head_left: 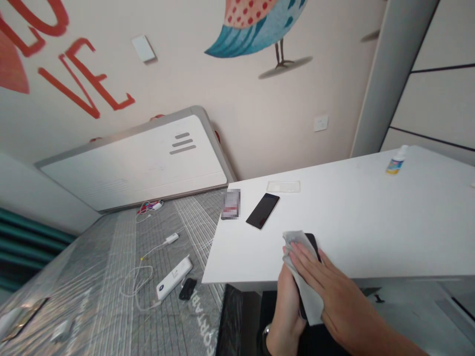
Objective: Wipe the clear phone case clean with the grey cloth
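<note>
My left hand [287,296] holds a dark smartphone [312,242] from below and its left side, near the front edge of the white table. A grey cloth [313,304] lies over most of the phone, so only its dark upper corner and a lower edge show. My right hand [319,277] presses the cloth against the phone, with its fingers extended together across it. To the left, a second phone [262,211] rests on the table, its dark screen facing up. A clear phone case [284,187] lies just behind that phone.
A blurred-out card-like item [231,203] lies at the table's [371,222] left edge. A small white bottle [396,160] stands at the back right. On the bed [111,277] lie a white power bank [174,278], a black item [187,289] and a cable [137,282].
</note>
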### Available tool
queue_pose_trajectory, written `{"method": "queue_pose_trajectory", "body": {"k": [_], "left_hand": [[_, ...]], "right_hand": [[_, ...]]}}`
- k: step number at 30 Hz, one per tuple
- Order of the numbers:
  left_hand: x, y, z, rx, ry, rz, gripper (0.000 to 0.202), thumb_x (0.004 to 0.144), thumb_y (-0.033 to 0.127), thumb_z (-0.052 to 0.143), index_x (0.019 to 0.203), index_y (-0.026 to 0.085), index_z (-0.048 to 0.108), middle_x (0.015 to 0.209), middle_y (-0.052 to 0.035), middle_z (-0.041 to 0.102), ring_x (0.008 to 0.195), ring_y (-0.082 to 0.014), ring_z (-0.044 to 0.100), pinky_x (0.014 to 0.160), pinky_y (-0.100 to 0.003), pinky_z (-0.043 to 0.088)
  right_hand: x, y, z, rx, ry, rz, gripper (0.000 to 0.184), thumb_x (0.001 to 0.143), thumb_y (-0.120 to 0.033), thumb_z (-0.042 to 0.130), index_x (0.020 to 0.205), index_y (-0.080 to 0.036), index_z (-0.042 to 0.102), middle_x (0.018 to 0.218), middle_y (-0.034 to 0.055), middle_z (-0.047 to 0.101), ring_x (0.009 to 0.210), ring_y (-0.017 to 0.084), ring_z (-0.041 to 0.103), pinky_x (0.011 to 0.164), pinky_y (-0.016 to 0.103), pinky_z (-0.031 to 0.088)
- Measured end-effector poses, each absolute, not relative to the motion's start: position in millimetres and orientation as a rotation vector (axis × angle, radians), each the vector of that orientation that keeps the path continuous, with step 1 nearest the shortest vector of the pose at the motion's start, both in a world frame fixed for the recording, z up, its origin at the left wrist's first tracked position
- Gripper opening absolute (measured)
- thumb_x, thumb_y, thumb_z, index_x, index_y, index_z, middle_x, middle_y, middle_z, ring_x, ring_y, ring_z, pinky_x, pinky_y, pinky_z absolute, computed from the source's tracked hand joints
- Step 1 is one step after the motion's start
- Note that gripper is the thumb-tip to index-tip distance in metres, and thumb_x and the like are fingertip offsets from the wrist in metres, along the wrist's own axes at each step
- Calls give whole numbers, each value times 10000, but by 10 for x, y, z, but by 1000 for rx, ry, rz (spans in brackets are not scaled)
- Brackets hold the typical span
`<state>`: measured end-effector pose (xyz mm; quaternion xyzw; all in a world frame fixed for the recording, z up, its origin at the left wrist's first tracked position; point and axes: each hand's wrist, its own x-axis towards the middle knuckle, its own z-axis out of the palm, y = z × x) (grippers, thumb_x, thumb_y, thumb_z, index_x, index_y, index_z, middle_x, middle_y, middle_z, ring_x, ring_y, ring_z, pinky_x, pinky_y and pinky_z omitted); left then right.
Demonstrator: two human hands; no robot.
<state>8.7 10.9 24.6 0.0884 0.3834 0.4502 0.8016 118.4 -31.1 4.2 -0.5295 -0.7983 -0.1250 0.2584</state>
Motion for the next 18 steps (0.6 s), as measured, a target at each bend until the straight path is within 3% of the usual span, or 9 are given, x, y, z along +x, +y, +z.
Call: {"method": "queue_pose_trajectory", "body": {"k": [3, 6, 9, 12, 14, 18], "left_hand": [[-28, 334, 328, 300, 846, 865, 632, 940, 642, 614, 1103, 44, 732, 1017, -184, 780, 980, -292, 764, 944, -396, 600], [-242, 627, 491, 537, 869, 862, 858, 856, 813, 582, 1218, 40, 664, 935, -178, 776, 786, -269, 759, 764, -373, 612], [-464, 1031, 680, 1106, 927, 915, 770, 885, 722, 628, 1352, 115, 553, 1031, -159, 773, 783, -241, 752, 697, -332, 592], [-555, 1565, 751, 1324, 961, 941, 613, 891, 584, 711, 1317, 169, 567, 1069, -112, 762, 892, -226, 745, 789, -325, 589], [-525, 1928, 711, 1453, 1046, 933, 505, 903, 494, 733, 1253, 156, 596, 1061, -102, 744, 883, -206, 726, 804, -339, 591], [-381, 2441, 548, 1718, 1206, 866, 367, 964, 418, 681, 1226, 164, 636, 1194, -84, 682, 1037, -206, 680, 929, -429, 587]], "right_hand": [[1248, -451, -46, -1205, -2179, -267, 705, 858, -2, 390, 1535, -170, 494, 1542, 36, 556, 1388, 182, 573, 1117, 332, 534], [1442, -564, -150, -1175, -2011, -10, 460, 992, -95, 401, 1352, -261, 635, 1198, -17, 780, 1027, 118, 762, 878, 172, 606], [1676, -519, -226, -1345, -1711, 251, 331, 1067, -257, 386, 1288, -281, 631, 987, -18, 808, 767, 135, 772, 666, 183, 604], [1872, -294, -277, -1517, -1437, 437, 336, 1068, -440, 385, 1260, -249, 584, 787, -6, 759, 563, 163, 678, 518, 233, 537], [1975, -94, -300, -1591, -1343, 542, 385, 1036, -535, 404, 1220, -239, 568, 755, -2, 726, 558, 178, 638, 528, 259, 517], [2101, 187, -334, -1590, -1385, 702, 465, 988, -629, 413, 1154, -240, 606, 970, 46, 750, 834, 236, 697, 749, 321, 555]]}}
